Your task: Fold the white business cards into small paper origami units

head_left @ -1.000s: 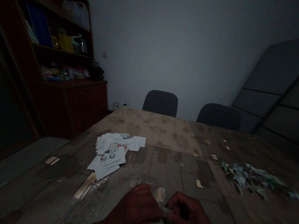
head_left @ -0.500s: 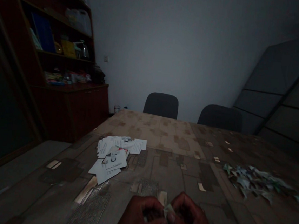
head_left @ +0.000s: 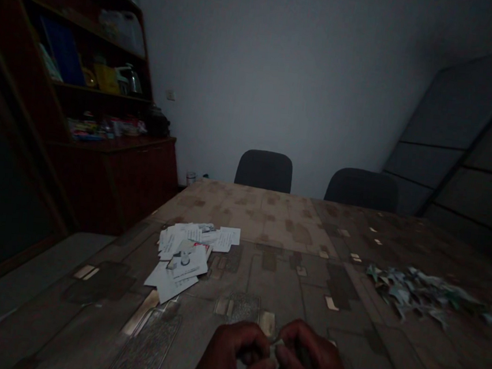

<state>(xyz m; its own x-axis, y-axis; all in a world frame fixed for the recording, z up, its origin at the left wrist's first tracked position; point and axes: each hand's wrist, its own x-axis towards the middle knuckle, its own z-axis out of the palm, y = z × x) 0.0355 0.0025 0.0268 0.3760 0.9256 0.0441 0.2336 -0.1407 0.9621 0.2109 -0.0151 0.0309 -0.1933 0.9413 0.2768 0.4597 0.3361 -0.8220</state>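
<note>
Low in the head view, my left hand (head_left: pixel 236 354) and my right hand (head_left: pixel 313 362) are close together over the table. Between their curled fingertips they pinch a small piece of folded paper (head_left: pixel 275 347), mostly covered by the fingers. A loose pile of printed white cards (head_left: pixel 184 260) lies on the table to the left. Over to the right is a heap of small folded paper pieces (head_left: pixel 418 294), whitish and greenish.
A patterned cloth covers the table (head_left: pixel 264 262). Two dark chairs (head_left: pixel 264 170) (head_left: pixel 361 188) stand at its far side. A reddish wooden cabinet (head_left: pixel 143 169) with filled shelves is at the left, and a grey panelled cabinet (head_left: pixel 435 121) at the right.
The fingers have shifted slightly around the small paper, and less of it shows between them. The whole view has moved a little.
</note>
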